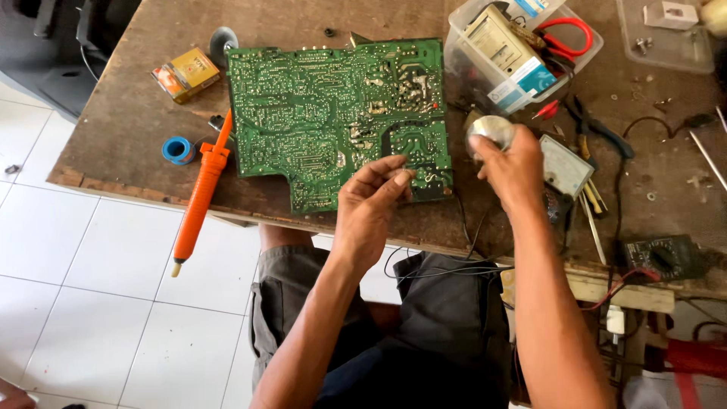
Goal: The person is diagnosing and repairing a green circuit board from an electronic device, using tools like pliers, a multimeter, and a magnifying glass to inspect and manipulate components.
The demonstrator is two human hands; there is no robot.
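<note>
At the green circuit board [337, 121]'s near edge, the left hand [371, 208] pinches loosely, apparently empty; right of it, the right hand [511, 170] grips a solder spool [491, 130]. Stiff, light, fragile board: hold by edges.

Green circuit board [337, 121] lies flat, solder side up, on workbench [121, 98].

A worn brown wooden bench [129, 144] carries a green circuit board [333, 113], an orange soldering tool [198, 198] overhanging its edge, a blue solder reel [179, 150], a small yellow box [186, 73] and a clear plastic tub [522, 47] of tools.
</note>
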